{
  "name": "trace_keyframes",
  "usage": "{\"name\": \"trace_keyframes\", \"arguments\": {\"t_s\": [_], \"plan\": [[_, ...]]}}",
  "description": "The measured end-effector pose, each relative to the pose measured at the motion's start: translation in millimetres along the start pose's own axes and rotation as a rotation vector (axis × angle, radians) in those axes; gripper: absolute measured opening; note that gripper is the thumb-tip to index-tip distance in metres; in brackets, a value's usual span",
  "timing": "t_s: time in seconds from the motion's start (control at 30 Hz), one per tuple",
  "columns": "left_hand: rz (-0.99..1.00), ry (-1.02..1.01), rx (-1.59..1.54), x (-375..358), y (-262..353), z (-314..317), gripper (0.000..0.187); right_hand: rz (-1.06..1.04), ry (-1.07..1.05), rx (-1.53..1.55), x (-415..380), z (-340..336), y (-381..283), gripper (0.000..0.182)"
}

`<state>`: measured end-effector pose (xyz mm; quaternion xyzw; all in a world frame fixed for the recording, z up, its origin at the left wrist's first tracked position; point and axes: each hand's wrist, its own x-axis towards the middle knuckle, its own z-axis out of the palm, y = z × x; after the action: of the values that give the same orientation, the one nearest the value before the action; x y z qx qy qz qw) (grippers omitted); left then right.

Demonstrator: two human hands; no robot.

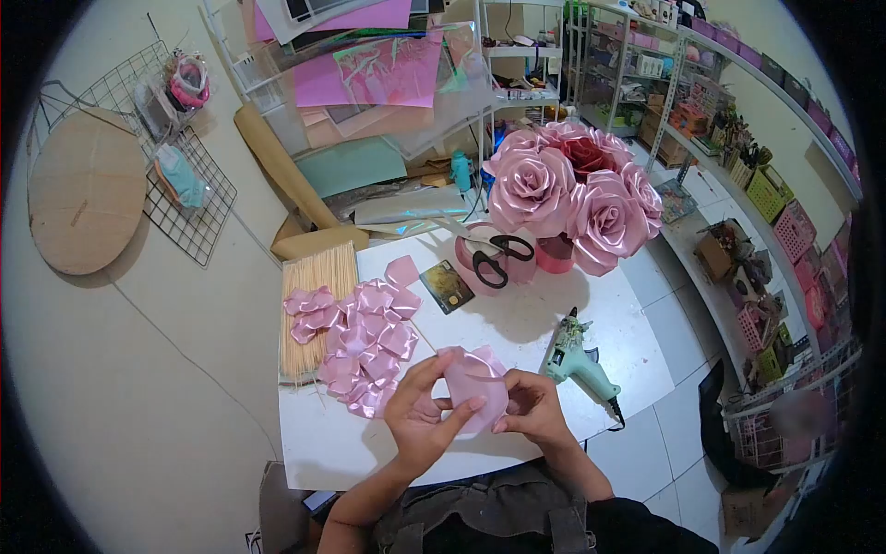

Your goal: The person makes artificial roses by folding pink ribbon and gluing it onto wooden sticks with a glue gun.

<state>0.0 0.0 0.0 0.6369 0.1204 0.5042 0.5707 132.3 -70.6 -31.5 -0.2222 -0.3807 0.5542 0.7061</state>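
Over the front of the white table (369,452), both my hands are closed on a pink satin ribbon flower piece (482,392). My left hand (426,411) pinches its left side, with the thumb across the front. My right hand (535,411) grips its right edge between thumb and fingers. A thin wooden stick (424,336) runs up and left from the piece; its other end is hidden. Left of my hands lies a heap of loose pink satin petals (369,337), partly over a bundle of wooden sticks (314,268).
A mint-green glue gun (581,365) lies at the right. Black-handled scissors (494,249) and a dark card (447,286) are farther back. A bouquet of large pink satin roses (531,185) stands at the table's far right. Shelves (664,212) line the right side.
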Motion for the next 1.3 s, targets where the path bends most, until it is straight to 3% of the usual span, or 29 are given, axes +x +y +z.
{"name": "trace_keyframes", "arguments": {"t_s": [0.07,0.37,0.77,0.9,0.97,1.1,1.2,1.3], "plan": [[0.039,0.014,0.029,-3,-1,3,0.051,-0.058,0.033,-0.070,0,2,-3,0.032],[0.140,0.017,0.086,-2,-1,6,0.037,0.067,0.173,-0.153,-1,9,-14,0.024],[0.125,0.013,0.146,-7,-3,4,0.041,0.048,0.310,-0.213,0,13,-12,0.011],[0.096,0.035,0.150,-6,-3,4,0.041,0.018,0.292,-0.177,0,11,-11,0.013],[0.114,0.074,0.138,-4,-2,3,0.041,0.044,0.250,-0.015,1,16,-17,0.014],[0.119,0.105,0.143,-3,-3,3,0.042,0.046,0.252,-0.038,2,20,-16,0.016],[0.092,0.127,0.156,-4,-7,2,0.040,0.073,0.289,-0.273,1,18,-14,0.016],[0.209,0.092,-0.102,2,-5,0,0.041,0.130,0.297,-0.374,2,13,-23,0.015]]}}
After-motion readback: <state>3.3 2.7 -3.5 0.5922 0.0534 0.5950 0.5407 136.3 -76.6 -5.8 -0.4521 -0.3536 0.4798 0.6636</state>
